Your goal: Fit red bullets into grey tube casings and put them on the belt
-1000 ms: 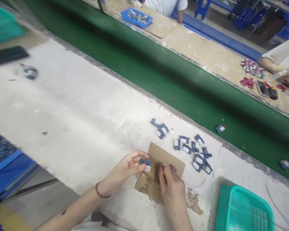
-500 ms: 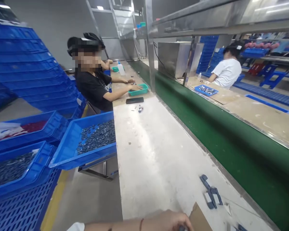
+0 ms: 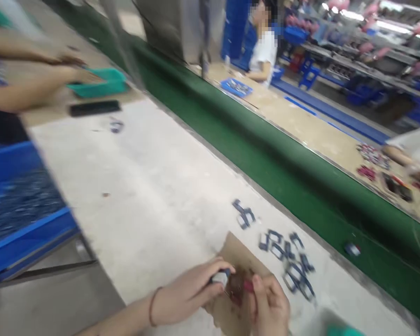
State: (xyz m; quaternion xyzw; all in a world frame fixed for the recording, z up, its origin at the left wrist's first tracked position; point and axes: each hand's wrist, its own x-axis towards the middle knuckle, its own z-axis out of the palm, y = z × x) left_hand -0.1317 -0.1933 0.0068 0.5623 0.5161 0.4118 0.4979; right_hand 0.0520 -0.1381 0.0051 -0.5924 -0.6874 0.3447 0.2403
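Observation:
My left hand (image 3: pixel 185 293) pinches a small dark-blue and white piece (image 3: pixel 220 278) between thumb and fingers. Close by on the right, my right hand (image 3: pixel 271 301) has its fingers closed on a slim red object (image 3: pixel 248 285), blurred, its kind unclear. Both hands are above a brown cardboard sheet (image 3: pixel 247 249) marked with a dark reddish stain. To the right of the sheet lie several dark-blue frame-shaped pieces (image 3: pixel 294 273), and a small group of the same pieces (image 3: pixel 243 214) lies farther up the table.
A long green belt (image 3: pixel 213 144) runs beside the white table (image 3: pixel 154 186). A black phone-like slab (image 3: pixel 94 108) and a co-worker's hand at a green tray (image 3: pixel 108 84) are at upper left. A blue crate (image 3: pixel 56 221) of dark pieces stands left. Other people sit across the belt.
My view has swung right and down toward the cardboard. Both my hands now show over it, where before only one was visible at the bottom edge.

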